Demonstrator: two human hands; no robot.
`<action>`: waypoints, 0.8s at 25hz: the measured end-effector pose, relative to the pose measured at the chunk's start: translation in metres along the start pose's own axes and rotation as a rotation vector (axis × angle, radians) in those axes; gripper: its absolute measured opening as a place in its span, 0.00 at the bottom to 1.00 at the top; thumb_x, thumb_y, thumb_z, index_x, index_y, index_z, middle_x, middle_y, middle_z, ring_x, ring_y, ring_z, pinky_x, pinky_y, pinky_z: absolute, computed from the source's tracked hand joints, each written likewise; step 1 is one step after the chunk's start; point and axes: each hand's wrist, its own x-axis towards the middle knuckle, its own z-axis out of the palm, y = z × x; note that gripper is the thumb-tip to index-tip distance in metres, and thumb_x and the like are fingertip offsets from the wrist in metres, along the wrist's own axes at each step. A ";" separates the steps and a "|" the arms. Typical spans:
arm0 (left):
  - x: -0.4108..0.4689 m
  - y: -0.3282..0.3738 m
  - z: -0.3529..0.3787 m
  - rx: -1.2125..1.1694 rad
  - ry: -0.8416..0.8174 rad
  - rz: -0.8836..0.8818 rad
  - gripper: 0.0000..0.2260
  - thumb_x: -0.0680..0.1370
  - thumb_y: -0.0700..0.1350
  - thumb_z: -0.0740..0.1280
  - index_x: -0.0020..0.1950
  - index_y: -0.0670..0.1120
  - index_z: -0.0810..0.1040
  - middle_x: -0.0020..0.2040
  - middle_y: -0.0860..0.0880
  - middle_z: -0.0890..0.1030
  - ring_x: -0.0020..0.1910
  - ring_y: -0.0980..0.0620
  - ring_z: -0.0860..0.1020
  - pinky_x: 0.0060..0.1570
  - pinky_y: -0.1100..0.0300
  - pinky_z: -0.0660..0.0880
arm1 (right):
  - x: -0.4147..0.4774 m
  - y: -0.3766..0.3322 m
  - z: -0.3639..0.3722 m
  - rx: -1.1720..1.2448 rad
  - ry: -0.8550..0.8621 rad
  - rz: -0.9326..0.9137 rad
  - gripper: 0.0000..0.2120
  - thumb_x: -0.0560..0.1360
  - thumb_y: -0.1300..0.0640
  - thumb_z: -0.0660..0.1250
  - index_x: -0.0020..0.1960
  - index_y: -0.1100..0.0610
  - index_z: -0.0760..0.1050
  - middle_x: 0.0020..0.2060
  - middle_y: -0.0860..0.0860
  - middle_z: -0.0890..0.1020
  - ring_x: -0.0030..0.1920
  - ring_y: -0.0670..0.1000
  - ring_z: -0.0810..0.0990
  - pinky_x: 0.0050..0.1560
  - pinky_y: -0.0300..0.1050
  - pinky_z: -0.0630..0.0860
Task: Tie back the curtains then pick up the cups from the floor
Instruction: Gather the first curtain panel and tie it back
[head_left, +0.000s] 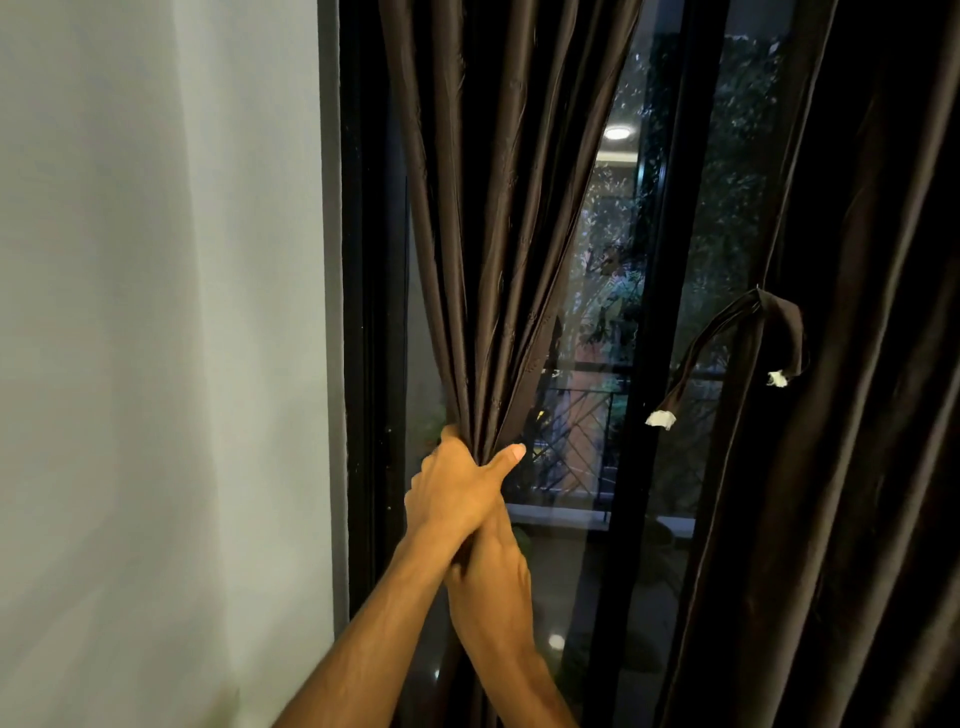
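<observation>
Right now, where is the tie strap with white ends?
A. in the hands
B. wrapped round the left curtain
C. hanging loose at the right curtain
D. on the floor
C: the strap hangs loose at the edge of the right curtain, both white ends free.

I see both hands at the gathered curtain.
The left hand (457, 488) grips the bunched dark curtain (493, 234), thumb laid across the folds. The right hand (491, 577) sits just beneath, against its wrist, fingers hidden. Up and right of the hands, a tie-back strap (748, 332) with white ends hangs from the second curtain (857, 415).
</observation>
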 end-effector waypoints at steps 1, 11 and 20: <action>0.006 -0.002 -0.002 -0.115 -0.041 -0.020 0.35 0.65 0.69 0.69 0.65 0.49 0.72 0.58 0.48 0.80 0.56 0.44 0.78 0.57 0.47 0.76 | 0.001 -0.001 -0.001 0.032 -0.006 -0.002 0.32 0.76 0.60 0.62 0.77 0.47 0.55 0.73 0.44 0.67 0.69 0.45 0.71 0.65 0.47 0.73; 0.040 -0.007 -0.019 -0.250 -0.495 0.013 0.29 0.60 0.63 0.78 0.52 0.45 0.80 0.35 0.48 0.80 0.28 0.55 0.75 0.20 0.65 0.62 | 0.003 -0.005 -0.026 0.247 -0.025 0.011 0.33 0.75 0.71 0.59 0.72 0.43 0.66 0.65 0.39 0.75 0.67 0.35 0.70 0.69 0.34 0.66; 0.026 0.007 0.000 -0.418 -0.439 0.022 0.05 0.69 0.48 0.76 0.41 0.50 0.82 0.30 0.54 0.82 0.26 0.60 0.75 0.21 0.69 0.60 | 0.020 0.004 -0.073 0.362 -0.242 0.226 0.10 0.74 0.54 0.66 0.53 0.45 0.81 0.49 0.42 0.85 0.51 0.42 0.82 0.58 0.49 0.78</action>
